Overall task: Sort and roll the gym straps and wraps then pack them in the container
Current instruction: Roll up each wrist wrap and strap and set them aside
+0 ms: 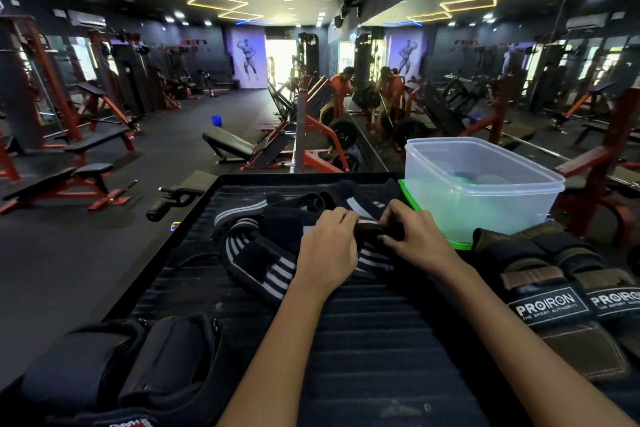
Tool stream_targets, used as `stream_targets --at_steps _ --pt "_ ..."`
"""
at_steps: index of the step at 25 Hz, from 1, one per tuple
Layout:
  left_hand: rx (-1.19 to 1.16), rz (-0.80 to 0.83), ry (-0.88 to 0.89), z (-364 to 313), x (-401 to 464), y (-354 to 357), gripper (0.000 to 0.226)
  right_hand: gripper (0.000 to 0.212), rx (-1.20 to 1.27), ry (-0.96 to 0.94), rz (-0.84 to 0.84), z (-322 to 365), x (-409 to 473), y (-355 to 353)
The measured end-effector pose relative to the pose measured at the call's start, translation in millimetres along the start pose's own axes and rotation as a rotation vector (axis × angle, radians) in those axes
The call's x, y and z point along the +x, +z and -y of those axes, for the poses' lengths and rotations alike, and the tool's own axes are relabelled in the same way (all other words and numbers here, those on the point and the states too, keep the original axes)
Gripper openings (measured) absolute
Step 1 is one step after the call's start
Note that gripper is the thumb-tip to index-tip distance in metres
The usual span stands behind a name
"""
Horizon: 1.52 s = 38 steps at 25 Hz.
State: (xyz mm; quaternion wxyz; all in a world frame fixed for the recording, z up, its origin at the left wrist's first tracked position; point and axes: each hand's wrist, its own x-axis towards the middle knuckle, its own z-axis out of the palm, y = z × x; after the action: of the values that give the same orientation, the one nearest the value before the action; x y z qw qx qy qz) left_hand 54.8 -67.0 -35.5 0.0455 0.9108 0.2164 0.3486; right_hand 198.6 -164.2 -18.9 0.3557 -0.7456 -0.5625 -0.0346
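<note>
A tangle of black wraps with white stripes lies in the middle of a black ribbed platform. My left hand and my right hand both pinch one end of a black strap, which looks partly rolled between the fingers. A clear plastic container stands empty at the back right on its green lid, just beyond my right hand.
Brown and black PROIRON gloves lie at the right edge. Black padded cuffs sit at the front left. Beyond the platform is a gym floor with benches and machines, and a mirror wall on the right.
</note>
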Motion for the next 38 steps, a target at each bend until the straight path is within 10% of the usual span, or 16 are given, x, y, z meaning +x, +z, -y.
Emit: stream_targets --at_steps 11,25,27,31,38 --pt "-0.094 -0.074 -0.061 1 7 0 0.017 0.027 0.025 -0.084 -0.124 10 0 2" --pt "0.071 -0.22 0.203 3 8 -7 0.018 0.005 -0.638 -0.612 -0.493 18 -6 5" --pt "0.05 -0.219 0.15 1 6 -7 0.024 0.018 -0.508 -0.503 -0.39 20 -8 9" --pt "-0.081 -0.227 -0.086 8 4 -11 0.026 0.028 0.605 -0.088 -0.224 26 -7 0" --pt "-0.264 -0.344 -0.393 -2 9 -14 0.021 0.035 0.617 -0.062 0.042 14 2 -1"
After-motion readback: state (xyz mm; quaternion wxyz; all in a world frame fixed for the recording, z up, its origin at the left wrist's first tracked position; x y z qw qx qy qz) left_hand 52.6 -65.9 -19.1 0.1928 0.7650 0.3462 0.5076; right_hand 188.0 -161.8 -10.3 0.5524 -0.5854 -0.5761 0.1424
